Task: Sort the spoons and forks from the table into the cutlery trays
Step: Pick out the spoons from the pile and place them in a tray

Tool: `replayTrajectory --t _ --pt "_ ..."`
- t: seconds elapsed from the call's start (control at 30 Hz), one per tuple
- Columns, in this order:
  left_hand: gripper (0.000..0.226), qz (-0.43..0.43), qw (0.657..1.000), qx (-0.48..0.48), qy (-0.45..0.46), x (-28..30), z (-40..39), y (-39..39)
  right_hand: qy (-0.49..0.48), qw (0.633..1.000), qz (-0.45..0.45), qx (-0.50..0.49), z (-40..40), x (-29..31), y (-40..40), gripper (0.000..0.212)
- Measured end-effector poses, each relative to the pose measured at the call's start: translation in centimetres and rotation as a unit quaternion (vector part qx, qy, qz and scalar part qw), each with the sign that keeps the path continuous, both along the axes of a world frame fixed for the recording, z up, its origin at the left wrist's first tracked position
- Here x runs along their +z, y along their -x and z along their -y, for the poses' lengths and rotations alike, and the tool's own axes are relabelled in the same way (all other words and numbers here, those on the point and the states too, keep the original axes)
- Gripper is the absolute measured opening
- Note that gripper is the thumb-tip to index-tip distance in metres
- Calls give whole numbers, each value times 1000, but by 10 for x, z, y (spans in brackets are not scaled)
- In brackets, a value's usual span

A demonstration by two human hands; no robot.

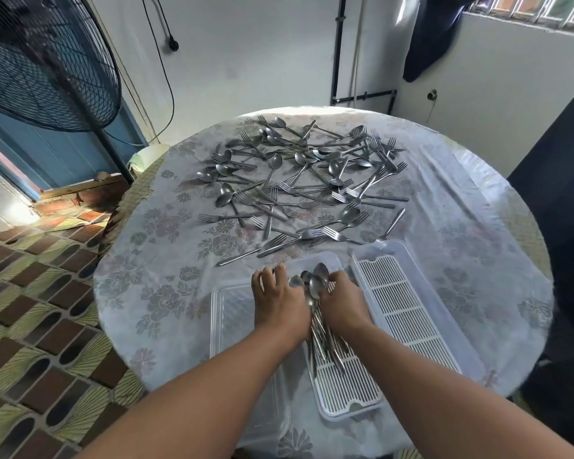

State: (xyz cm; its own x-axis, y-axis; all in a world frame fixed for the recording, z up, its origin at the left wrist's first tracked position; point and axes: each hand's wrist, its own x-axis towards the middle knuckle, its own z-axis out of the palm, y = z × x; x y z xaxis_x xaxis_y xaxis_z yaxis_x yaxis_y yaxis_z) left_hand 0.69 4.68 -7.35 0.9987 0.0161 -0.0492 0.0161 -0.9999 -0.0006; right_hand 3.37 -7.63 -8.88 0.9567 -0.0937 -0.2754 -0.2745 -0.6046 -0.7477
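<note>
clearly, a bundle of spoons [314,293] is being settled into the left tray [226,303] near the lower middle of the frame, bowls pointing away and handles running back between the wrists. the right hand [343,301] is curled round the bundle from its right side, so that grip is clamped on the spoons. the left hand [279,303] is pressed against the bundle's left side with fingers spread and bent over the tray's far edge; whether it truly grips cannot be told.

the right tray [408,313], with its slotted white insert, lies just beside and holds nothing visible. on the tabletop [153,260], toward the upper middle of the frame, a loose heap of forks and spoons [305,180] is still unsorted.

the cutlery is judged to be thin, stiff steel: light singly, weightier bunched, and smooth enough to slide and fan out. it would best be taken by the handles near the neck, gathered parallel, since crossed tines in the heap may snag.
</note>
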Motion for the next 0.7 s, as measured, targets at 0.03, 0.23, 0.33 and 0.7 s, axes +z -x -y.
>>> replayTrajectory --t 0.03,0.23,0.33,0.7 --pt "35 20 1000 10 4 0 2 -4 11 1000 0 4 1 -1 -1 18" --pt "32 18 998 52 -15 -10 10 -22 89 995 1 39 1 -7 -3 10" --pt "27 20 996 83 0 -19 12 -24 127 990 6 62 0 -14 -2 13" --pt "33 -72 947 285 129 -3 22 -27 144 988 9 63 -7 -17 0 9"
